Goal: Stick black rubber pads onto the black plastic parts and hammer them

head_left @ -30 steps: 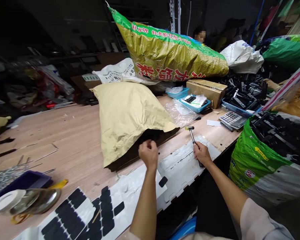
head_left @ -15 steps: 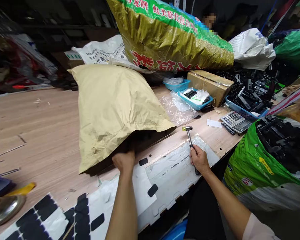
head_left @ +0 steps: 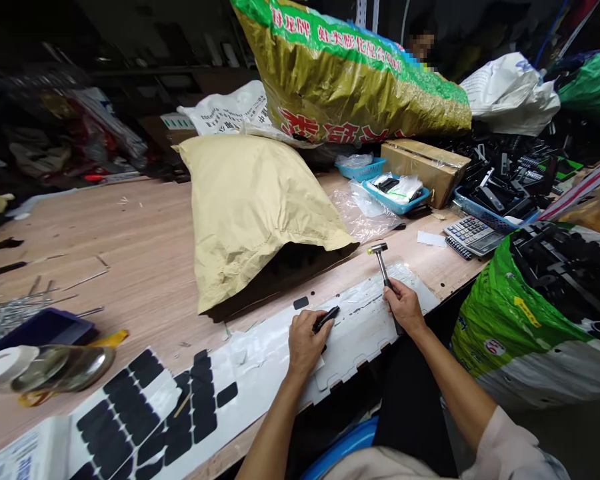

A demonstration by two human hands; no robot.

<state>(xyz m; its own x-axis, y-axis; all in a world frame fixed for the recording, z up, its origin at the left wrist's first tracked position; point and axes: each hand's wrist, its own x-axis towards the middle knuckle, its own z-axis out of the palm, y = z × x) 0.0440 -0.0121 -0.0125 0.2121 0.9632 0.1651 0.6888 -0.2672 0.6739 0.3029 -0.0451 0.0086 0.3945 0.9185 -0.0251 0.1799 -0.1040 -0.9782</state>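
Note:
My left hand (head_left: 306, 340) holds a small black plastic part (head_left: 327, 318) against the white sheet (head_left: 360, 330) at the table's near edge. My right hand (head_left: 403, 305) grips the handle of a small hammer (head_left: 381, 261) with a yellow-tipped head, which rests on the same sheet. Just behind my hands lies a tan sack (head_left: 250, 207) with its dark mouth open toward me. One loose black pad (head_left: 301, 303) sits on the sheet near the sack's mouth.
A backing sheet of black foam pads (head_left: 145, 407) lies at lower left beside a blue tray (head_left: 40, 328) and tape rolls (head_left: 35, 370). A yellow-green sack (head_left: 350, 87), cardboard box (head_left: 424, 167), blue baskets (head_left: 397, 197), calculator (head_left: 473, 233) and a green bag of black parts (head_left: 545, 300) crowd the right.
My left hand reached into the tan sack's mouth, then came back to the white sheet with a black part in it. The right hand stayed on the hammer.

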